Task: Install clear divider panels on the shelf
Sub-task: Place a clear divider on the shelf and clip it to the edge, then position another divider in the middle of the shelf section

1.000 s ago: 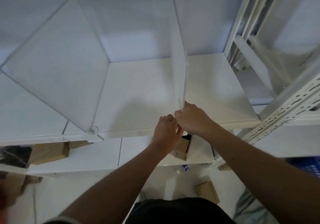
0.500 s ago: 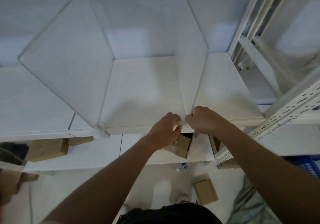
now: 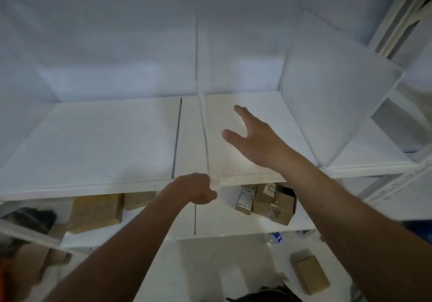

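Shelving fills the view: the white upper shelf [image 3: 98,138] runs from far left to right at chest height, with a dark seam between its boards left of centre. Two clear divider panels stand on it. The right-hand panel [image 3: 332,96] stands upright toward the right end, its base at the near edge by the white upright post. The centre panel [image 3: 201,105] is seen almost edge-on, a thin pale line running from the near lip to the far wall, just right of the seam. Judging by their look, these panels are light, stiff sheets, smooth and probably slippery, likely to flex or crack if twisted; the safest hold would be low on the near edge, close to the clip, with a second palm steadying one face. The left hand [image 3: 195,189] has its grip closed around the small clear clip [image 3: 216,183] at the centre panel's near bottom corner, at the shelf lip. The right hand [image 3: 253,138] hovers over the shelf just right of that panel, grip apart, fingers spread, holding nothing. On the lower shelf [image 3: 233,222] lie brown cardboard boxes [image 3: 97,213], all apparently shut, and a crumpled box [image 3: 277,204] whose contents cannot be told. Another box [image 3: 309,271] sits on the floor at near right
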`<state>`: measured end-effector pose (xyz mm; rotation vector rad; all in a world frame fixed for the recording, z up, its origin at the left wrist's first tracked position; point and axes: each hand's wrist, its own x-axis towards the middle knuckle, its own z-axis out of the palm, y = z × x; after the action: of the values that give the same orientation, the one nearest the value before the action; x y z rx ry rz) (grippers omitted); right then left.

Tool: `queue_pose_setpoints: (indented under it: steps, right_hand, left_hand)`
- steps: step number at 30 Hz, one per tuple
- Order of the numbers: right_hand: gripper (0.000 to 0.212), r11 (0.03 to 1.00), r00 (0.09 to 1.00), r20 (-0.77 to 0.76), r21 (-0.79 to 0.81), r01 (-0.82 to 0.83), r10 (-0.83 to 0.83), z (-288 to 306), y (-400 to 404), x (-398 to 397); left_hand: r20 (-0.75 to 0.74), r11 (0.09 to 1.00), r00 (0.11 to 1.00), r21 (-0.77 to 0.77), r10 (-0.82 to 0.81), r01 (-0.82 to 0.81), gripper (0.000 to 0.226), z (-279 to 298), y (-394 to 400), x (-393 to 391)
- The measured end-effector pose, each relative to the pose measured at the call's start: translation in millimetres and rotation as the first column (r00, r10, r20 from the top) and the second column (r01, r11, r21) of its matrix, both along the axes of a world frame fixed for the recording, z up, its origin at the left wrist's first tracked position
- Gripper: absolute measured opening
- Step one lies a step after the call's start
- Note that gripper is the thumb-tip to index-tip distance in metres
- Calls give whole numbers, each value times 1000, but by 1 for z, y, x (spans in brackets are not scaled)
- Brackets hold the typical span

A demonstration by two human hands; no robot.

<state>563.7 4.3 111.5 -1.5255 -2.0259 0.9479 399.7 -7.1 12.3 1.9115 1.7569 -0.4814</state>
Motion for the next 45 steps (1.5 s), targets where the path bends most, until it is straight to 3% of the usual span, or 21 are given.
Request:
queue_pose_setpoints:
  steps: [3,5,11,16,21,30,36,41,45]
  right_hand:
    - [82,999,998,-63,50,-4,7,17,-4,-38]
    - [83,998,998,-57,67,-23,27,25,-1,-56]
    - [82,999,1000,13,50,-8,8,25,9,-75]
    - [75,996,998,-14,60,-63,64,21,15,-70]
    - [81,989,990,-77,97,-109,117,2,19,-63]
    - [82,995,995,-6,8,-104,104,-23,20,-65]
    - [74,1000,1000,-2,-14,-8,8,-24,20,-79]
    - [61,995,995,10,13,98,-98,-27,21,-89]
    - [55,989,989,-24,18,146,-145,-29,20,-94]
  left_hand:
    - [218,916,960,319,177,-242,61,-3,0,-13]
    - [367,832,912,437,182,-342,69,-9,1,-8]
    - [564,812,805,374,184,-448,62,-37,12,13]
    - [500,810,842,397,203,-431,55,-53,14,12]
    - [538,762,816,432,211,-483,58,-74,11,18]
    - [565,688,802,503,195,-523,49,-93,11,19]
    - [504,688,857,585,105,-429,43,-95,13,7]
    - [498,658,862,617,99,-432,63,-97,15,1]
    - [476,664,875,627,87,-407,66,-94,17,-6]
